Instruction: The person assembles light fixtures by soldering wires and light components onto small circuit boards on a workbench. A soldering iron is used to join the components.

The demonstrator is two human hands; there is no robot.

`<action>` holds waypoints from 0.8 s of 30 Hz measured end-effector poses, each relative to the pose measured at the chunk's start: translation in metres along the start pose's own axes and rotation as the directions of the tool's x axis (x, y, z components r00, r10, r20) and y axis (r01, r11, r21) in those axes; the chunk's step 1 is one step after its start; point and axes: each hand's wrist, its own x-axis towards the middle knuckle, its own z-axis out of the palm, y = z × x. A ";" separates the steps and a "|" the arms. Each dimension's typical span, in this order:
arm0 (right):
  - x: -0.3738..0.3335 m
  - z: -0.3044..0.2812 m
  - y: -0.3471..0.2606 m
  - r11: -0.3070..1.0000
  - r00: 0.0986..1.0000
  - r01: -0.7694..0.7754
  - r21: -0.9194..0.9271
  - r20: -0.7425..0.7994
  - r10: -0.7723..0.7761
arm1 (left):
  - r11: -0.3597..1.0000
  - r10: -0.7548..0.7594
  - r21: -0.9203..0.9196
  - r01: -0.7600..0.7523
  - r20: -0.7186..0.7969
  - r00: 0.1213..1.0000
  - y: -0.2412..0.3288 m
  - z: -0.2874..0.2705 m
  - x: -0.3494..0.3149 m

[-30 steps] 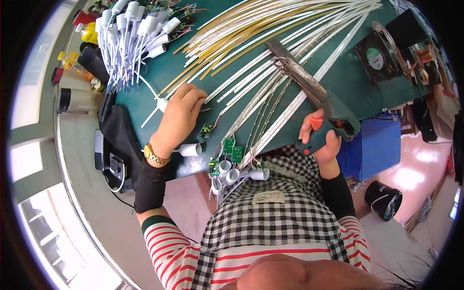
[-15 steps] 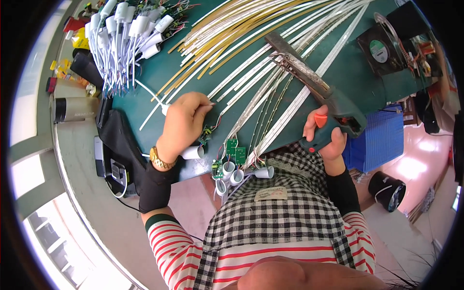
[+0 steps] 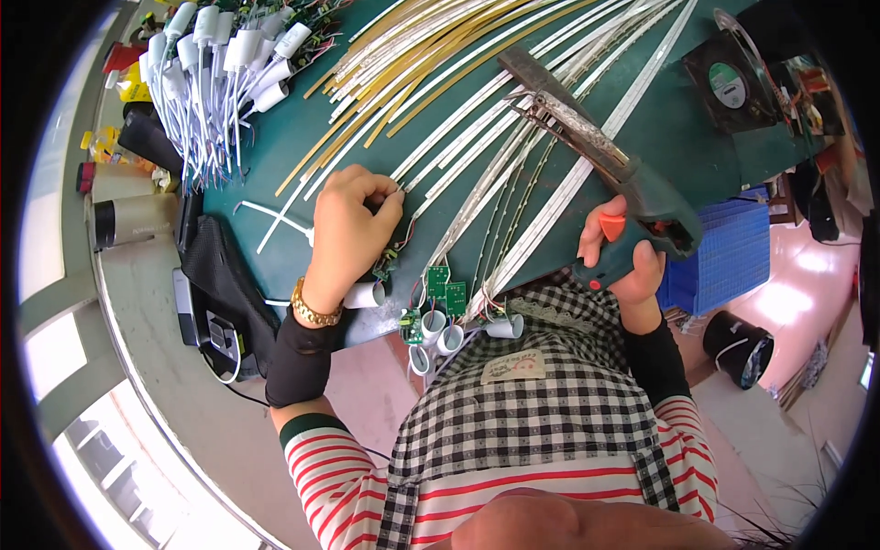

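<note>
My left hand (image 3: 353,225) is closed in a pinch at the near ends of the white LED strips (image 3: 438,156); what lies between the fingertips is too small to make out. Below those fingers is a small green circuit board (image 3: 387,263) with thin wires. A white cable (image 3: 275,216) pokes out behind that hand, and a white plastic cap (image 3: 365,294) lies by its wrist. My right hand (image 3: 623,247) grips the handle of a dark green soldering gun (image 3: 674,215) with an orange trigger. Its long, stained metal front (image 3: 559,115) points away to the left, above the strips.
White caps on cables (image 3: 220,55) are heaped at the far left. Yellow and white strips (image 3: 394,73) fan across the green table (image 3: 275,174). Circuit boards (image 3: 446,291) and caps (image 3: 449,339) hang at the near edge. A black reel (image 3: 729,87) stands far right, near a blue crate (image 3: 724,257).
The left fingers have curled in more tightly near the strip ends. The white cable behind that hand has swung lower and nearer to me. The soldering gun has barely moved.
</note>
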 end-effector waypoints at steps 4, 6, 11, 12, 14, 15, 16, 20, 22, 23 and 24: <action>-0.004 0.013 -0.008 0.994 0.996 -0.086 -0.073 -0.044 0.083 | 0.996 -0.071 -0.052 0.073 0.055 0.996 -0.002 0.001 0.004; -0.009 0.023 -0.010 0.971 0.979 -0.199 -0.131 0.027 0.204 | 0.995 -0.081 -0.051 0.084 0.055 0.995 -0.002 0.001 0.004; -0.025 0.036 0.007 0.935 0.957 -0.218 -0.279 0.129 0.261 | 0.991 -0.117 -0.059 0.121 0.064 0.991 0.000 -0.002 0.006; -0.027 0.031 0.011 0.891 0.950 -0.110 -0.441 0.217 0.224 | 0.992 -0.107 -0.059 0.111 0.066 0.992 -0.001 -0.002 0.007; -0.025 0.034 0.011 0.759 0.929 0.093 -0.645 0.330 0.166 | 0.992 -0.104 -0.062 0.107 0.062 0.993 -0.004 -0.002 0.007; -0.020 0.039 0.007 0.758 0.926 0.093 -0.646 0.336 0.173 | 0.992 -0.091 -0.079 0.096 0.066 0.994 -0.006 -0.002 0.007; -0.013 0.043 0.004 0.753 0.924 0.098 -0.650 0.341 0.173 | 0.992 -0.077 -0.095 0.083 0.068 0.995 -0.008 -0.003 0.006; -0.010 0.054 0.004 0.779 0.957 -0.026 -0.627 0.210 0.201 | 0.990 -0.090 -0.097 0.099 0.096 0.991 -0.007 -0.005 0.008; -0.009 0.055 0.002 0.770 0.954 -0.032 -0.637 0.211 0.214 | 0.989 -0.100 -0.103 0.111 0.103 0.990 -0.007 -0.004 0.008; -0.008 0.056 0.000 0.763 0.952 -0.038 -0.646 0.209 0.224 | 0.988 -0.100 -0.105 0.111 0.101 0.990 -0.007 -0.004 0.008; -0.008 0.057 -0.001 0.761 0.952 -0.036 -0.648 0.210 0.224 | 0.991 -0.089 -0.096 0.098 0.097 0.991 -0.006 -0.005 0.009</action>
